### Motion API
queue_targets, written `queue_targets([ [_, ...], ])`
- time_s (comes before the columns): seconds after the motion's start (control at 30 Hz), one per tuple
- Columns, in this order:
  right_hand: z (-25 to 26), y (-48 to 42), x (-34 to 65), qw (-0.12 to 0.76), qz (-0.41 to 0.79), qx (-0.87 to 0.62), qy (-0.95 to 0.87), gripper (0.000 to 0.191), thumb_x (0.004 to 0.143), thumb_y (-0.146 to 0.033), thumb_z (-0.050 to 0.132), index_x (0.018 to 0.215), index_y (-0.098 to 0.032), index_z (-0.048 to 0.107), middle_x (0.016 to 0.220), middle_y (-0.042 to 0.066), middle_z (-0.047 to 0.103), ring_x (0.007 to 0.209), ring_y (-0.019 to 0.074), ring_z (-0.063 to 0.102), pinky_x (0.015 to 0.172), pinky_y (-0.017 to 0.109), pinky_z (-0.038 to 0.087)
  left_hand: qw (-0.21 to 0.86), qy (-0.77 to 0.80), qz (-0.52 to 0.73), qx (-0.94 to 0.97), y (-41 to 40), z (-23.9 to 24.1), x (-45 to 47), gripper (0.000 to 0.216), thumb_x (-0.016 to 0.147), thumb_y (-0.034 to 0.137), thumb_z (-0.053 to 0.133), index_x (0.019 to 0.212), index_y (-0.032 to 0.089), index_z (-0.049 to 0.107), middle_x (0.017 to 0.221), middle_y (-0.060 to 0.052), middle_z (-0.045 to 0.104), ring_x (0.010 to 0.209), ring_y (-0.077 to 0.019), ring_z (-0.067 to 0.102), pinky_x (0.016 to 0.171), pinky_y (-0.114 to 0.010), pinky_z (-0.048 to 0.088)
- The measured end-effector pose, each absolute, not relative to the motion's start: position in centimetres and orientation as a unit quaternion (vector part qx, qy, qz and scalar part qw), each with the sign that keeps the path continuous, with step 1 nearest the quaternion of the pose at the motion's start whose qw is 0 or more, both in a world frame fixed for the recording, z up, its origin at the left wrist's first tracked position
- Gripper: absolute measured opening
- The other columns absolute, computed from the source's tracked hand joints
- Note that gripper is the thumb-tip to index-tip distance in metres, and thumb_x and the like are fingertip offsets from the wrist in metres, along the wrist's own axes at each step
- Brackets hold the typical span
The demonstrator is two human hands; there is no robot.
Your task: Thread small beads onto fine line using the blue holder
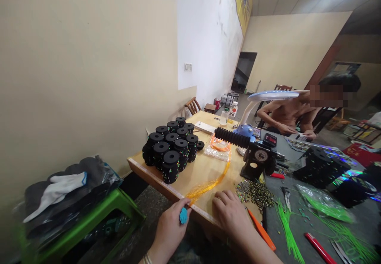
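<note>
My left hand (171, 226) is at the near edge of the wooden table (205, 169), fingers closed round a small blue object (183, 215) and pinching the end of an orange strand bundle (212, 181). My right hand (230, 208) rests beside it on the table edge, fingers curled down onto the wood near the strands; whether it grips anything is hidden. The orange strands run from my hands up to a clear bag (219, 147). Stacks of black spools (171, 147) with green flecks stand to the left of the strands.
A black winding device (257, 159) with a ribbed roller stands right of centre, a pile of small beads (256, 192) before it. Green strands (287, 224), an orange tool (262, 230) and red tool (318, 248) lie right. A green stool (89, 216) holds bagged gloves. A person sits at the far end.
</note>
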State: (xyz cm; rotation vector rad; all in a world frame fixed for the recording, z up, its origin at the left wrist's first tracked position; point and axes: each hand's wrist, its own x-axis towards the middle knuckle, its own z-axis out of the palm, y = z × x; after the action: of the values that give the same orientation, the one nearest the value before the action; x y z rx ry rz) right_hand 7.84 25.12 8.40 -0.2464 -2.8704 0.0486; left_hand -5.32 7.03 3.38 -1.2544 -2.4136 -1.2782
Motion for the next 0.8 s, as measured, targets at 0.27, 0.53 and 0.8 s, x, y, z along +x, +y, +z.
queue_targets([
  [0.27,8.5,23.8,8.2,0.122,0.040,-0.056,-0.990,0.004,0.085,-0.018,0.063,0.088,-0.020,0.064,0.109,0.003,0.068,0.097,0.0217,0.055,0.083,0.033,0.040,0.056,-0.807,-0.419,-0.412,6.9,3.6,-5.3,0.020,0.084,0.020,0.057,0.101,0.025,0.067,0.094,-0.003,0.078,0.082,-0.0201,0.074,0.072,-0.026,0.059],
  [0.53,8.4,22.2,10.4,0.136,0.080,-0.061,-0.986,0.018,0.086,-0.013,0.055,0.098,-0.022,0.065,0.105,0.005,0.070,0.092,0.0220,0.057,0.089,0.037,0.040,0.053,-0.805,-0.423,-0.413,6.9,3.4,-5.3,0.019,0.086,0.021,0.056,0.102,0.024,0.066,0.095,-0.004,0.077,0.083,-0.0202,0.073,0.074,-0.026,0.058],
  [0.8,5.1,21.6,12.0,0.241,0.058,-0.087,-0.965,0.037,0.088,-0.010,0.046,0.122,-0.020,0.056,0.105,0.007,0.071,0.094,0.0246,0.057,0.091,0.040,0.042,0.055,-0.804,-0.426,-0.412,6.8,3.5,-5.3,0.019,0.085,0.021,0.056,0.102,0.024,0.066,0.095,-0.005,0.077,0.083,-0.0207,0.074,0.074,-0.028,0.058],
])
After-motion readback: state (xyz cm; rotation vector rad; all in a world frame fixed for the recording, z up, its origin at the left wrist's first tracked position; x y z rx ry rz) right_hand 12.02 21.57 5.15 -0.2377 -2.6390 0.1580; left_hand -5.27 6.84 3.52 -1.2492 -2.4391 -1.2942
